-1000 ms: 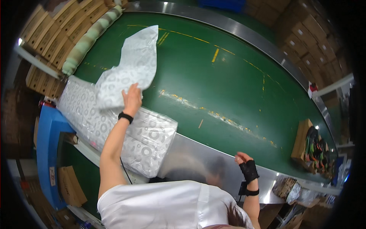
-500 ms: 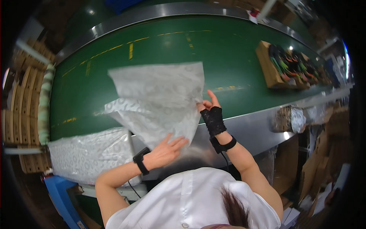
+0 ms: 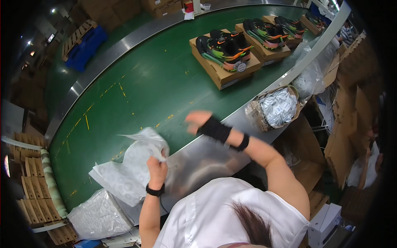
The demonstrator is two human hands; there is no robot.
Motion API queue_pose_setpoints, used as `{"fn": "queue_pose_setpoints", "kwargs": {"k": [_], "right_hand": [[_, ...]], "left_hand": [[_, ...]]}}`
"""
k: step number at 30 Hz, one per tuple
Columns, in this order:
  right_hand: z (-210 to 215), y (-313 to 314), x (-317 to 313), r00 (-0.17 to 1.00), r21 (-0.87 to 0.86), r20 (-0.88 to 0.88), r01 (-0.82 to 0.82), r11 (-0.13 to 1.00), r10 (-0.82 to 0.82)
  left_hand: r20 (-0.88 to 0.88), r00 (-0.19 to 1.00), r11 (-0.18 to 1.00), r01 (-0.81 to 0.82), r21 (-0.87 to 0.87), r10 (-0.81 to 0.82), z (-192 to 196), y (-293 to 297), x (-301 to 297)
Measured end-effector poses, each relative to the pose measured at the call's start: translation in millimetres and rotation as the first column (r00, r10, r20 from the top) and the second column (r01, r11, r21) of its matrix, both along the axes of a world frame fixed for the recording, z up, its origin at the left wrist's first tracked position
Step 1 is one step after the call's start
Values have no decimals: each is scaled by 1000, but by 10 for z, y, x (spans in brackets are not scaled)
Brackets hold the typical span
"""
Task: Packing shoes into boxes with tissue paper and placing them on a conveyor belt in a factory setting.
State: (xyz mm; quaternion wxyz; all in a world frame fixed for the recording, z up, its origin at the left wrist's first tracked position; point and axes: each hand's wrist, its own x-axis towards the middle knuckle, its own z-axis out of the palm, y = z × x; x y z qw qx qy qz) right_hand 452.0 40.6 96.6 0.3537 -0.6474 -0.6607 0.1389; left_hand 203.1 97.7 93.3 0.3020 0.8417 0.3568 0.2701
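My left hand is closed on the gathered edge of a thin, white patterned sheet of wrapping paper. The sheet spreads from my fist to the left, over the green conveyor belt and its metal edge. Apart from the paper, above the belt's near side, is my right hand in a black half-finger glove. Its fingers are smeared by motion, and I see nothing held in it. Farther right, black shoes with orange and green trim sit on a brown shoebox.
More shoes on boxes line the belt behind. An open carton of small white packets stands at the metal edge on the right. At lower left lies a plastic-covered stack of patterned sheets, near stacked brown boxes.
My view has swung to the right, bringing more shoes in. My right hand has let go of the sheet and moved away from it; my left, flat on it before, now grips it bunched.
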Motion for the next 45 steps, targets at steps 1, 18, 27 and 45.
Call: {"fn": "queue_pose_setpoints", "kwargs": {"k": [1,18,27,45], "right_hand": [[109,32,492,985,213,25,164,963,-173],[578,180,2642,611,-229,588,754,616,-530],[306,-767,753,787,-43,617,41,998,-6],[-683,86,1849,579,-78,662,685,725,-476]], "left_hand": [[11,1000,1000,15,9,-15,36,27,-8],[-302,883,924,-291,246,359,160,-184,-1075],[-16,943,847,-291,445,332,341,486,-924],[-208,976,998,-54,37,61,-496,263,71]]}}
